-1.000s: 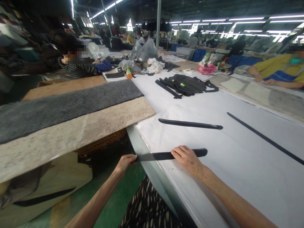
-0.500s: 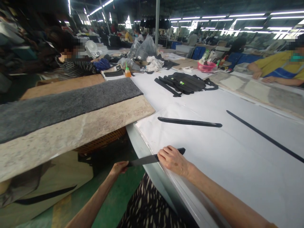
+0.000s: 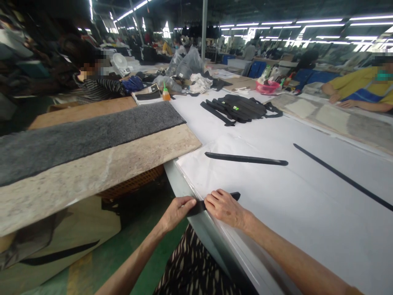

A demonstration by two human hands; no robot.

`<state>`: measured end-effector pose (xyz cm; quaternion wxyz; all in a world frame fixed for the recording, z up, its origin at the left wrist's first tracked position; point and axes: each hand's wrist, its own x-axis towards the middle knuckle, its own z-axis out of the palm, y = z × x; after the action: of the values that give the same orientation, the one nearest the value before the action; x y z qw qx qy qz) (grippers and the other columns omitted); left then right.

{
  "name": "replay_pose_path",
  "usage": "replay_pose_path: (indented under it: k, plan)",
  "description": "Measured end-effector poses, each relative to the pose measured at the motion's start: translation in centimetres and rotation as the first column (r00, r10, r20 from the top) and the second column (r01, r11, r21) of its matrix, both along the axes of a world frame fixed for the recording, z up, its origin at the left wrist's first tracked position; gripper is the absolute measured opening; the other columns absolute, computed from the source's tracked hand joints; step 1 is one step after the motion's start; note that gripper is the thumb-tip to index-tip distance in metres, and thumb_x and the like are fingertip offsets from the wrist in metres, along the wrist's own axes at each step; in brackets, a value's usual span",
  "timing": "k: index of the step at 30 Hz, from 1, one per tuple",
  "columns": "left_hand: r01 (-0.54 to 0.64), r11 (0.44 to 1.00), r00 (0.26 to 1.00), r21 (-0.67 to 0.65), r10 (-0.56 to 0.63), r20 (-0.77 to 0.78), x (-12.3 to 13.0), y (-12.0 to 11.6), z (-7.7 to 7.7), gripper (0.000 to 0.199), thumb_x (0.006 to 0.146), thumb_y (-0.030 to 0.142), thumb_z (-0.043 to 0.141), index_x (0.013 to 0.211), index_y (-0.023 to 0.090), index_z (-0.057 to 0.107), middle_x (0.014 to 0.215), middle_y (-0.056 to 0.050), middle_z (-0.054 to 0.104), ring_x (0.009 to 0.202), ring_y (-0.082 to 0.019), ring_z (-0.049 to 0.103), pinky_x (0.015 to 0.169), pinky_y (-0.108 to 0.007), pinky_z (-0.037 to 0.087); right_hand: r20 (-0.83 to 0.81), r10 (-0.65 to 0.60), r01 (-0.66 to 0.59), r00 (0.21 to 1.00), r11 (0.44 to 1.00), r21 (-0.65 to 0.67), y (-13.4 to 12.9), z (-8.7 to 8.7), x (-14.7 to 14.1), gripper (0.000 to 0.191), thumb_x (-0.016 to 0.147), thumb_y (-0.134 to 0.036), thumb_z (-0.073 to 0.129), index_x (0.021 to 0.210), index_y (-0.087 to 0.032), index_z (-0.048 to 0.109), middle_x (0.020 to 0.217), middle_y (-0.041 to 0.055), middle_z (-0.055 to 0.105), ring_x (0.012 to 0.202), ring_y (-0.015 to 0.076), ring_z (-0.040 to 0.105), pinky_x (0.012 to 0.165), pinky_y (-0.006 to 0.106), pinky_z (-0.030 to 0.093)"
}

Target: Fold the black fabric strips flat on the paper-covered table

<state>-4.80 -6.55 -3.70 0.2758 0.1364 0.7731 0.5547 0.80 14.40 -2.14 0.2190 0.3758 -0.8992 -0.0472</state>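
Observation:
A black fabric strip (image 3: 200, 207) lies across the near edge of the white-covered table (image 3: 258, 188). My left hand (image 3: 177, 212) is closed on it just off that edge, thumb on top. Pressed over the strip on the tabletop, my right hand (image 3: 223, 208) has its fingers curled round it, and the pointed end sticks out beyond them. Farther in lies a second black strip (image 3: 245, 158), apart from both hands. A longer black strip (image 3: 340, 175) runs slantwise at the right.
Several black strips lie in a pile (image 3: 242, 108) farther back. At the left, a board (image 3: 147, 151) carries grey cloth (image 3: 92, 137). An orange bottle (image 3: 166, 95) and a pink basket (image 3: 267, 87) stand behind. Co-workers sit at the left and right.
My left hand has moved right and slightly up along the strip, close to my right hand. The right hand has stayed in place on the strip.

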Motion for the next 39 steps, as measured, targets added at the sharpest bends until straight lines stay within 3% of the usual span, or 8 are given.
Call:
replay_pose_path:
  k: [3, 8, 12, 16, 20, 24, 34, 39]
  plan:
    - [0.114, 0.993, 0.992, 0.018, -0.115, 0.044, 0.2, 1.6, 0.6, 0.043, 0.071, 0.055, 0.059, 0.058, 0.014, 0.055, 0.054, 0.001, 0.043, 0.057, -0.012, 0.036, 0.055, -0.024, 0.028, -0.008, -0.008, 0.008, 1.0, 1.0, -0.022, 0.3, 0.1, 0.1, 0.014, 0.085, -0.004, 0.047, 0.078, -0.015, 0.053, 0.075, 0.0019, 0.049, 0.07, 0.0162, 0.043, 0.061, 0.031, 0.031]
    - [0.048, 0.997, 0.99, 0.063, -0.056, 0.128, -0.2, 0.9, -0.5, 0.048, 0.069, 0.061, 0.059, 0.063, 0.014, 0.053, 0.058, 0.002, 0.039, 0.058, -0.011, 0.031, 0.055, -0.024, 0.025, 0.028, -0.06, 0.06, 0.998, 0.998, -0.014, 2.6, 0.2, 1.0, 0.017, 0.086, -0.002, 0.043, 0.081, -0.014, 0.054, 0.078, 0.0029, 0.051, 0.072, 0.016, 0.044, 0.065, 0.031, 0.034]
    - [0.046, 0.996, 0.992, 0.07, -0.054, 0.111, 0.3, 0.9, 0.0, 0.053, 0.073, 0.067, 0.054, 0.063, 0.015, 0.049, 0.06, 0.001, 0.038, 0.06, -0.012, 0.032, 0.056, -0.024, 0.026, 0.01, -0.111, 0.111, 0.994, 0.994, -0.002, 3.8, 0.4, 1.5, 0.018, 0.084, 0.0, 0.043, 0.083, -0.013, 0.055, 0.077, 0.003, 0.051, 0.072, 0.0159, 0.044, 0.066, 0.031, 0.035]
    - [0.036, 0.997, 0.991, 0.067, -0.044, 0.126, 0.4, 1.1, 0.6, 0.056, 0.071, 0.069, 0.054, 0.057, 0.016, 0.046, 0.055, 0.002, 0.035, 0.057, -0.011, 0.028, 0.054, -0.025, 0.023, 0.001, -0.086, 0.086, 0.996, 0.996, 0.019, 2.8, 0.1, 1.0, 0.017, 0.085, -0.001, 0.044, 0.081, -0.014, 0.055, 0.077, 0.0032, 0.05, 0.071, 0.0162, 0.044, 0.063, 0.032, 0.035]
    - [0.057, 0.995, 0.986, 0.078, -0.068, 0.15, -0.2, 0.8, 0.3, 0.047, 0.07, 0.058, 0.061, 0.059, 0.014, 0.054, 0.055, 0.002, 0.039, 0.057, -0.011, 0.031, 0.055, -0.025, 0.023, -0.029, -0.046, 0.046, 0.999, 0.999, -0.003, 1.1, -0.1, -0.1, 0.017, 0.085, -0.002, 0.044, 0.077, -0.015, 0.054, 0.075, 0.0025, 0.05, 0.07, 0.016, 0.044, 0.061, 0.031, 0.033]
    - [-0.003, 0.995, 0.984, 0.099, -0.015, 0.18, -0.6, 0.6, -0.3, 0.038, 0.066, 0.05, 0.066, 0.061, 0.013, 0.06, 0.056, 0.0, 0.044, 0.059, -0.012, 0.034, 0.056, -0.025, 0.027, -0.032, -0.025, 0.024, 0.999, 0.999, -0.031, 0.6, 0.0, -0.7, 0.018, 0.085, -0.002, 0.044, 0.076, -0.015, 0.054, 0.073, 0.002, 0.049, 0.069, 0.0157, 0.044, 0.06, 0.031, 0.033]
    - [-0.007, 0.991, 0.977, 0.134, -0.021, 0.21, -0.6, 0.9, -1.0, 0.034, 0.064, 0.048, 0.068, 0.057, 0.015, 0.06, 0.055, -0.001, 0.047, 0.057, -0.013, 0.036, 0.057, -0.026, 0.028, 0.061, -0.121, 0.127, 0.991, 0.985, -0.113, 5.5, 0.1, 1.5, 0.022, 0.087, 0.001, 0.041, 0.083, -0.013, 0.057, 0.078, 0.0043, 0.054, 0.074, 0.0157, 0.045, 0.069, 0.03, 0.036]
    - [0.014, 0.992, 0.978, 0.125, -0.039, 0.206, -1.1, 0.4, -1.6, 0.033, 0.062, 0.046, 0.069, 0.055, 0.015, 0.061, 0.054, 0.0, 0.047, 0.055, -0.012, 0.037, 0.056, -0.025, 0.029, 0.075, -0.135, 0.147, 0.988, 0.972, -0.181, 4.9, 0.1, 1.0, 0.021, 0.087, 0.0, 0.042, 0.084, -0.013, 0.058, 0.078, 0.0043, 0.054, 0.074, 0.0156, 0.045, 0.068, 0.03, 0.035]
